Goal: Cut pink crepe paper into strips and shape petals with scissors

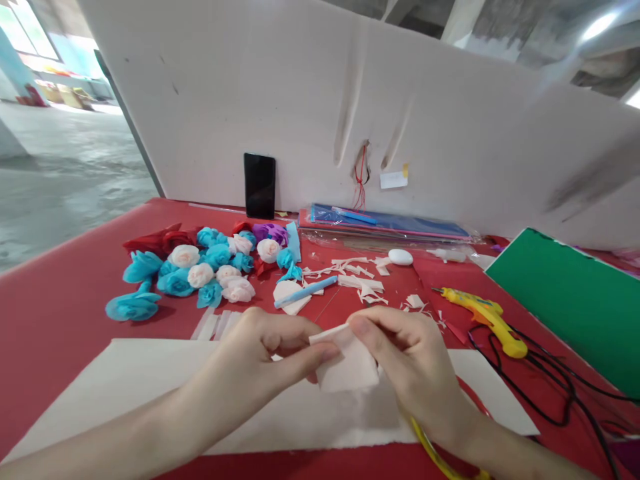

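Observation:
Between my two hands is a small folded piece of pale crepe paper (350,367). My left hand (270,353) pinches its left side between thumb and fingers. At its top right corner, my right hand (410,360) grips it with thumb and forefinger. Below them lies a large white sheet (280,427). Partly under my right wrist, a yellow-handled tool (433,450) shows only in part. Just beyond my hands, a light blue pen (306,291) rests across a cut piece of pale paper (293,303), with pale scraps (360,283) around it.
Blue and pale paper flowers (215,257) cluster at the left. A yellow glue gun (483,317) with black cable lies at the right, near a green board (575,307). At the back stand a phone (260,185) and a stack of wrapped sheets (395,223).

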The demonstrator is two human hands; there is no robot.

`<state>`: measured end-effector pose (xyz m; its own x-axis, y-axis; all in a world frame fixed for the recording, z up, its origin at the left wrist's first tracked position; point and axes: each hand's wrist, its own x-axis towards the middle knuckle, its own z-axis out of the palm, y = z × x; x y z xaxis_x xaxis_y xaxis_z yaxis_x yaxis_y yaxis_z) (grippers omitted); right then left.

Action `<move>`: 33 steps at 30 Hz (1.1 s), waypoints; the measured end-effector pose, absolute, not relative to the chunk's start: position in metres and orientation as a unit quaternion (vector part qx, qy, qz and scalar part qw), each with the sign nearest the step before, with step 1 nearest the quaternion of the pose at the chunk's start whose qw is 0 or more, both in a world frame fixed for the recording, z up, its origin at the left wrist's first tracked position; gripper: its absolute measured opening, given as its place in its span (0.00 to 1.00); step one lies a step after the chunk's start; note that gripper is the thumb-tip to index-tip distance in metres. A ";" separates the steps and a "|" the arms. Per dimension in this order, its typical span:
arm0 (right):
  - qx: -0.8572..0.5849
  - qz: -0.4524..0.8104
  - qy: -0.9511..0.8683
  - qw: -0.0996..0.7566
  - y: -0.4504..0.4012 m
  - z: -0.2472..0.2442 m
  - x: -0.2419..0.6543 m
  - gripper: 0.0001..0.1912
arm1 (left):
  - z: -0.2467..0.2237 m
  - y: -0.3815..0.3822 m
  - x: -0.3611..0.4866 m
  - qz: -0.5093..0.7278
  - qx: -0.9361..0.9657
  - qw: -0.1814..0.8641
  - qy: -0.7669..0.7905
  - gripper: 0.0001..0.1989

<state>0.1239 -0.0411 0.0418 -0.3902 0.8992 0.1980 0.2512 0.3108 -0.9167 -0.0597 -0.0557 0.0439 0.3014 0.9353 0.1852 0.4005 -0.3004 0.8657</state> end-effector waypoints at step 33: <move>-0.431 0.302 -0.730 0.436 -0.048 0.045 0.128 0.10 | 0.033 -0.062 -0.048 0.424 0.590 0.552 0.409 0.07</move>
